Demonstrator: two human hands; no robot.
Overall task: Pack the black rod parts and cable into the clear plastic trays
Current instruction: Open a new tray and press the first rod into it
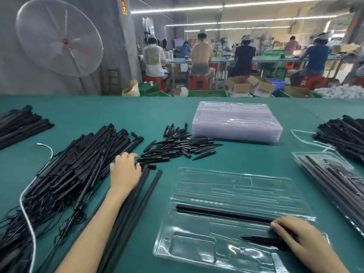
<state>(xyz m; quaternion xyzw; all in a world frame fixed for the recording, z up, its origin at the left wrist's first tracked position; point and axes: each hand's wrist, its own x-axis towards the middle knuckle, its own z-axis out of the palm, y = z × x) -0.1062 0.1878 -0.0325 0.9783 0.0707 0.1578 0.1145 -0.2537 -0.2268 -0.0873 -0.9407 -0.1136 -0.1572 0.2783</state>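
Observation:
An open clear plastic tray (226, 184) lies in front of me on the green table. A long black rod (222, 212) lies across its middle slots. My right hand (293, 236) rests on the tray's right side, fingers curled over a black pointed spike (258, 239) and touching the rod's end. My left hand (125, 170) reaches to the left of the tray, fingers bent down onto the edge of a heap of black rods with cables (78, 166). Loose long rods (136, 200) lie beside my left forearm.
A pile of short black spikes (177, 146) sits mid-table. A stack of clear trays (236, 123) stands behind it. A packed tray (331, 178) lies at the right, with more black rods (344, 134) beyond it and another bundle (19, 123) at far left. Workers sit in the background.

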